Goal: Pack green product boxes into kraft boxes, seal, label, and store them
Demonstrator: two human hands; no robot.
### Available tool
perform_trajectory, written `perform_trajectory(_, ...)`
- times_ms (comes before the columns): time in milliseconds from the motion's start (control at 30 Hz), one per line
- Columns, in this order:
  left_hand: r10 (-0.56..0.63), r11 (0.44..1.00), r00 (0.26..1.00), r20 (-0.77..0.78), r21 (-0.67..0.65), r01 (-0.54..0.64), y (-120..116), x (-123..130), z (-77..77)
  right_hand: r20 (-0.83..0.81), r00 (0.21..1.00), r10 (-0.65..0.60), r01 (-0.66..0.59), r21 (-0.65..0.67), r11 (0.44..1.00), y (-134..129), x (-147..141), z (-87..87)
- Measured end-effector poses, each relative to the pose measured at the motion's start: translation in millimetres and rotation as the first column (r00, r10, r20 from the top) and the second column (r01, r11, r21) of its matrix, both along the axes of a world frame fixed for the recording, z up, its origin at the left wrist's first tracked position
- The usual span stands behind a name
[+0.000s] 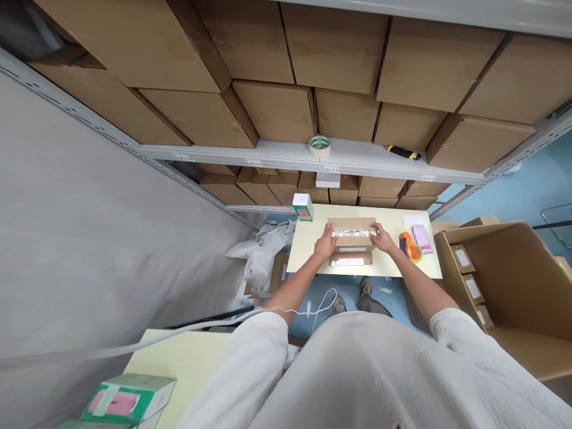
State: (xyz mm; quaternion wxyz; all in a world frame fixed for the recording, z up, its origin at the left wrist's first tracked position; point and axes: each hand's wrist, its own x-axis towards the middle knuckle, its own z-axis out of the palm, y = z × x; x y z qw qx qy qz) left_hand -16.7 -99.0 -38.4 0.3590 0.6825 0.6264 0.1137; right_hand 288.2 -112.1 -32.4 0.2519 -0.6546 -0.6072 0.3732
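A small brown cardboard box lies on the pale yellow table, with a shiny strip of clear tape across its top. My left hand grips its left end, thumb near the tape. At the opposite end, my right hand holds the box with its thumb and fingers. Just in front, at the table's near edge, is another brown cardboard surface with a white label; whether it belongs to a separate box I cannot tell. An orange tape dispenser sits to the right of my right hand.
A green and white box stands at the table's back left. Shelves of cartons rise behind, holding a tape roll and a utility knife. A large open carton stands at right. A white cable crosses at left.
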Motion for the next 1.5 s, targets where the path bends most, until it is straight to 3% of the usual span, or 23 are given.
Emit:
perform_trajectory(200, -0.006, 1.000, 1.000, 0.011, -0.013, 0.006, 0.3, 1.3, 3.1, 0.007, 0.999, -0.031, 0.031, 0.014, 0.999, -2.5, -3.7, -6.8)
perform_trajectory(333, 0.000, 0.991, 0.999, -0.052, 0.135, 0.007, -4.9, 7.9, 12.2, 0.022, 0.999, -0.040, 0.040, 0.024, 0.999, -5.1, -4.3, -11.9)
perform_trajectory(433, -0.151, 0.956, 0.987, -0.051, 0.249, 0.159, -14.4, 19.1, 17.6, 0.039, 0.998, -0.041, 0.040, 0.025, 0.999, -5.3, -4.2, -14.0)
perform_trajectory(533, -0.319, 0.904, 0.943, -0.099, 0.266, 0.334, -23.0, 30.9, 17.6, 0.059, 0.997, -0.041, 0.039, 0.035, 0.999, -4.6, -6.6, -15.1)
perform_trajectory(667, -0.357, 0.865, 0.899, -0.255, 0.272, 0.421, -25.2, 37.3, 11.8, 0.109, 0.993, -0.050, 0.042, 0.072, 0.996, -9.5, -7.6, -17.3)
perform_trajectory(800, -0.369, 0.834, 0.865, -0.340, 0.290, 0.469, -17.7, 36.3, 6.3, 0.202, 0.967, -0.159, 0.139, 0.109, 0.984, -32.4, 21.6, -22.1)
perform_trajectory(933, -0.368, 0.838, 0.870, -0.327, 0.288, 0.463, -7.0, 40.3, 4.4, 0.461, 0.833, -0.307, 0.330, 0.032, 0.944, -62.9, 81.1, -29.2)
perform_trajectory(1067, -0.365, 0.851, 0.873, -0.322, 0.265, 0.454, 1.0, 48.4, 5.1, 0.571, 0.770, -0.285, 0.399, -0.081, 0.914, -78.4, 123.5, -37.2)
perform_trajectory(1267, -0.330, 0.881, 0.882, -0.336, 0.227, 0.416, 2.2, 55.5, 6.1, 0.545, 0.819, -0.179, 0.343, -0.216, 0.914, -73.3, 129.4, -51.7)
perform_trajectory(1500, -0.322, 0.889, 0.880, -0.350, 0.209, 0.408, 1.4, 57.7, 6.9, 0.485, 0.847, -0.216, 0.346, -0.197, 0.917, -68.8, 131.6, -60.6)
